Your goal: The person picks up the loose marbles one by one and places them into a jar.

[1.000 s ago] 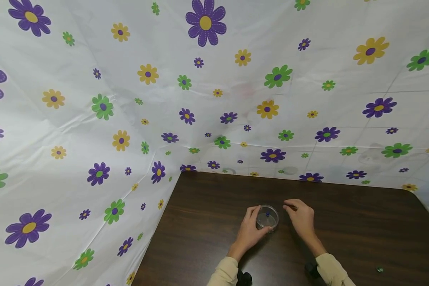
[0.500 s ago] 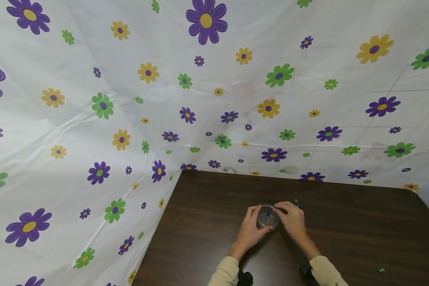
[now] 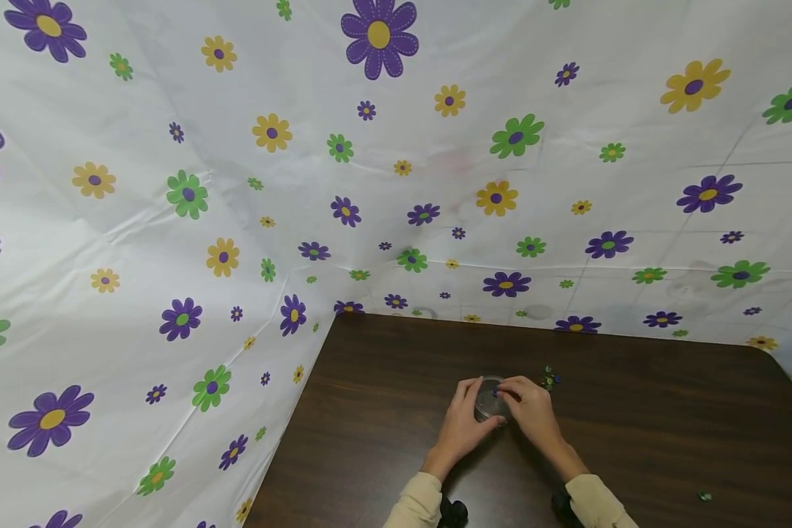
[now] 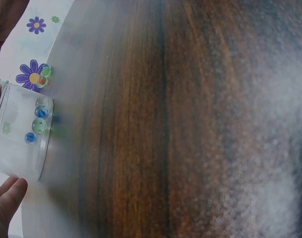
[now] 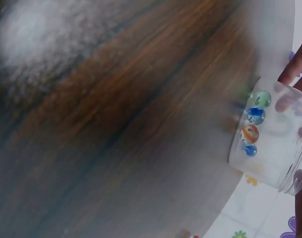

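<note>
1. Jar (image 3: 488,407): 1, clear, mouth up on the desk (image 3: 376,411), between the two hands.
2. Marbles at the jar's bottom (image 5: 256,115): 4 in right wrist view (green, blue, orange-streaked, smaller blue); can't tell if all are inside or some seen through the wall.
3. Left hand (image 3: 462,430): 1, fingers and thumb grasping the jar's sides.
4. Right hand (image 3: 533,411): 1, fingertips close together at the jar's mouth; can't tell if they pinch a marble.
5. Marble cluster (image 3: 549,379): 1, on desk just beyond right hand, green and blue bits, too small to count.
6. Lone green marble (image 3: 704,496): 1, near right, well apart.
7. Flowered cloth (image 3: 317,66): behind desk.
8. Vs 1 s ago: right hand moved from right of jar to its mouth, uncovering cluster; left hand and jar about same.
</note>
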### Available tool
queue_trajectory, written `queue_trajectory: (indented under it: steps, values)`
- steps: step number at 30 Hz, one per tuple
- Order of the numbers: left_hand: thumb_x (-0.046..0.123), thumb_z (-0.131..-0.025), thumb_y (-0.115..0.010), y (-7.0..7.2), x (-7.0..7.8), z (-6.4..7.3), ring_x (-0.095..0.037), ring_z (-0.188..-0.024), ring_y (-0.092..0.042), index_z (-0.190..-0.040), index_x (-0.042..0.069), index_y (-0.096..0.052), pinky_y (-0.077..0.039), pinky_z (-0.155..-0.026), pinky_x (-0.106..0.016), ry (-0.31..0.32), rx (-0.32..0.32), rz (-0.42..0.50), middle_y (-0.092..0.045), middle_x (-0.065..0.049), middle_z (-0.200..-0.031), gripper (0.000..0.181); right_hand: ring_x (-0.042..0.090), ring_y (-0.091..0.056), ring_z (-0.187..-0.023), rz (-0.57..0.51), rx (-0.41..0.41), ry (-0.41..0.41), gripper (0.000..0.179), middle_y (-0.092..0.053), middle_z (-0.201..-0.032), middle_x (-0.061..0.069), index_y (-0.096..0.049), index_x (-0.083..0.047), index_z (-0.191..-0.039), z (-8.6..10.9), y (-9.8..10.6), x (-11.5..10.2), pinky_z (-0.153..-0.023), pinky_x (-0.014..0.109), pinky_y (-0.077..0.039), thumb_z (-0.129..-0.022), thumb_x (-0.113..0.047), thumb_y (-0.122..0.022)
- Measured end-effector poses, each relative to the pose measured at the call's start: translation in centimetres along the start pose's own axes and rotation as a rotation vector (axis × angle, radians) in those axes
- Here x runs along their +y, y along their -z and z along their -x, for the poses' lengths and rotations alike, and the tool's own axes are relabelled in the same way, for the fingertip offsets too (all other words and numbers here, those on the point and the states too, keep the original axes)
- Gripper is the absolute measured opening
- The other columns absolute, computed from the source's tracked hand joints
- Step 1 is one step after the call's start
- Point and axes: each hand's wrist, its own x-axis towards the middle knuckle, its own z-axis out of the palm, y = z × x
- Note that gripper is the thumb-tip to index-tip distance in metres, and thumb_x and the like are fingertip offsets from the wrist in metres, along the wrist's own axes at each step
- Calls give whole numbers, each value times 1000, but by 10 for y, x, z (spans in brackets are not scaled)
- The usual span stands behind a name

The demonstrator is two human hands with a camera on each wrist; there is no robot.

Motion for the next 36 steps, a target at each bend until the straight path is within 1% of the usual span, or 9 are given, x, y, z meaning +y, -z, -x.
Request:
queue_trajectory:
  steps: [3, 10, 14, 21, 26, 29, 32, 36]
  values:
    - [34, -90, -83, 0, 0, 0, -19, -125, -57, -154, 5, -47, -50, -100, -35, -3, 2, -8, -48, -3, -143, 78, 25, -74, -79, 15, -9, 19, 25, -74, -87, 7, -79, 2, -83, 0, -1, 0, -71, 19, -55, -66, 16, -89]
    - [34, -90, -83, -1, -1, 0, -18, -125, -57, -154, 5, -47, -50, -100, -35, -4, 3, -11, -48, -3, -143, 78, 24, -74, -79, 32, -25, 20, 27, -74, -88, 6, -79, 0, -86, 0, -1, -1, -74, 16, -54, -66, 15, -90]
    - [33, -91, -83, 0, 0, 0, -19, -125, -57, -154, 5, -47, -50, -101, -35, -9, 3, -11, -48, -3, -143, 78, 24, -73, -78, 28, -20, 36, 28, -73, -87, 7, -79, 1, -87, 0, -1, -1, -72, 14, -53, -66, 16, -89]
    - [35, -91, -82, 0, 0, 0, -18, -125, -57, -154, 5, -47, -50, -100, -34, -7, 0, -11, -48, -3, -144, 78, 22, -73, -76, 47, -18, 38, 27, -73, -87, 7, -79, 1, -87, 1, -1, 0, -67, 22, -56, -67, 15, -89]
    - [35, -91, -82, 0, 0, 0, -18, -125, -57, -154, 5, -46, -50, -99, -34, -5, -4, -8, -48, -3, -144, 78, 21, -73, -76, 43, -15, 31, 27, -73, -87, 7, -79, 2, -88, 2, -2, 1, -67, 24, -56, -67, 15, -89]
    - [35, -92, -81, 0, 0, 0, -18, -125, -57, -155, 5, -46, -50, -99, -34, -5, -7, -6, -48, -3, -144, 78, 22, -73, -76, 31, -9, 24, 25, -73, -87, 7, -78, 2, -88, 2, -1, 1, -68, 22, -56, -68, 14, -89]
    - [35, -92, -82, 0, 0, 1, -18, -125, -57, -155, 6, -46, -50, -100, -35, -4, -5, -2, -48, -3, -144, 78, 21, -71, -75, 15, 7, 1, 24, -72, -87, 7, -78, 2, -89, 1, 2, 2, -68, 17, -54, -70, 13, -88]
    - [36, -91, -81, 1, 1, 1, -18, -126, -56, -155, 9, -47, -50, -101, -36, 4, -6, 3, -48, -2, -144, 77, 18, -66, -72, 24, 38, -44, 24, -70, -87, 7, -77, 2, -92, 0, 8, 5, -68, 9, -47, -73, 12, -88]
